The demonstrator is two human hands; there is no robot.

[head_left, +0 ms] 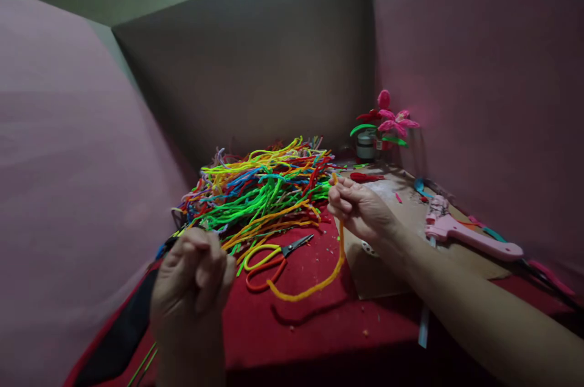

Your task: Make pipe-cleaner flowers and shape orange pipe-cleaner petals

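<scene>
An orange pipe cleaner [314,291] is pinched near one end between the thumb and fingers of my right hand [358,207]. The rest of it hangs down and curves left, its free end in front of the scissors. My left hand [194,277] is raised at the left with its fingers curled closed; whether anything is inside them is hidden. Between my hands lie scissors [274,256] with one yellow and one red handle loop, blades pointing right. Behind them spreads a big heap of many-coloured pipe cleaners [264,186], with orange ones nearest.
A pink glue gun [469,238] with a clear glue stick lies on cardboard [378,277] at the right. Pink fuzzy flowers [396,121] stand in a grey container [365,146] at the back right. A red cloth [283,344] covers the table, with pink sheets on both sides.
</scene>
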